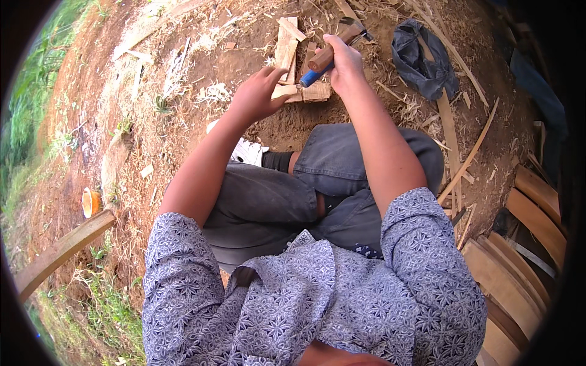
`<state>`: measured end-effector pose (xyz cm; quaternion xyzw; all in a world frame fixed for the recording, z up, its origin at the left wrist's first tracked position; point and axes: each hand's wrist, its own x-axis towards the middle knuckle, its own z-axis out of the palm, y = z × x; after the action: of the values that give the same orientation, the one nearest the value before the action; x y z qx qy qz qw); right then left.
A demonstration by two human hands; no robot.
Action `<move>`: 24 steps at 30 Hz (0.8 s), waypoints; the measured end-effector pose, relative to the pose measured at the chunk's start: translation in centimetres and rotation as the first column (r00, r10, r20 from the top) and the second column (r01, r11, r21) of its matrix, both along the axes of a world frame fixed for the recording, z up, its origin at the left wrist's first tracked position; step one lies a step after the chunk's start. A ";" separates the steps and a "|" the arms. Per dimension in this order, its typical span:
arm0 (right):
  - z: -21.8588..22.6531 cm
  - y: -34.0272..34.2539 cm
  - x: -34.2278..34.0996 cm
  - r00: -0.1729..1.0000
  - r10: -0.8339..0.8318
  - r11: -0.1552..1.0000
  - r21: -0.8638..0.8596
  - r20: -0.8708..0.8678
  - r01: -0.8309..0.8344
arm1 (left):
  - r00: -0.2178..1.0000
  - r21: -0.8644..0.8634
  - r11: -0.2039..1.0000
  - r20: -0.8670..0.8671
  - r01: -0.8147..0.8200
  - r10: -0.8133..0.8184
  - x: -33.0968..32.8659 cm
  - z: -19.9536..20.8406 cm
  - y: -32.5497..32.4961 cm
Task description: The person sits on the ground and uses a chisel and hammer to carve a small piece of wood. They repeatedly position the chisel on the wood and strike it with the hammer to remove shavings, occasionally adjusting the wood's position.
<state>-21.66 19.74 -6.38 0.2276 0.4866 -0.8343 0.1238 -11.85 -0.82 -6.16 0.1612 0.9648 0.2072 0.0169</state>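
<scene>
My left hand (259, 94) is closed, with thumb and fingers around the end of a small pale wooden piece (285, 91). That piece lies over a flat wooden board (316, 92) on the ground. My right hand (345, 64) grips a thick brown wooden block (322, 59) together with a blue-handled tool (312, 77), both raised above the board. Beyond the fingers a black metal part (364, 35) sticks out; whether it belongs to the blue handle I cannot tell. Just past my left fingertips, longer wooden strips (285, 47) lie on the soil.
Wood shavings (217, 93) litter the brown soil. A dark plastic bag (421, 58) lies to the right, beside long wooden slats (450, 137). Curved boards (503, 277) are stacked at the lower right. At the left are an orange round object (91, 202) and a wooden beam (64, 251).
</scene>
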 end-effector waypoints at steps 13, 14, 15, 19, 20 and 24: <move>4.1 -1.0 1.5 0.980 0.200 0.977 -0.079 -0.016 -0.200 | 0.935 0.386 0.851 0.172 -0.355 0.311 1.1 11.4 0.7; 4.4 -0.8 1.3 0.984 0.176 0.984 -0.020 0.001 -0.176 | 0.919 0.496 0.774 0.196 -0.394 0.343 1.5 11.8 0.0; 4.6 -0.8 1.0 0.988 0.150 0.988 0.039 0.017 -0.151 | 0.880 0.535 0.700 0.263 -0.473 0.395 2.0 12.4 -0.7; 1.1 1.5 -1.2 0.998 0.000 0.998 -0.061 0.056 0.003 | 0.881 0.756 0.508 0.191 -0.414 0.433 1.7 11.2 -3.2; 0.7 2.0 -1.5 0.998 -0.014 0.992 -0.127 0.060 0.021 | 0.872 0.779 0.471 0.190 -0.414 0.451 1.3 11.0 -3.5; -1.7 2.5 -2.1 0.959 -0.191 0.962 -0.153 0.208 0.225 | 0.906 0.814 0.443 0.224 -0.376 0.358 -0.3 7.7 -2.8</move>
<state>-23.71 22.22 -8.05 0.3450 0.3702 -0.8566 0.1007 -12.13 -3.65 1.53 -0.0655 0.7544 0.6457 -0.0988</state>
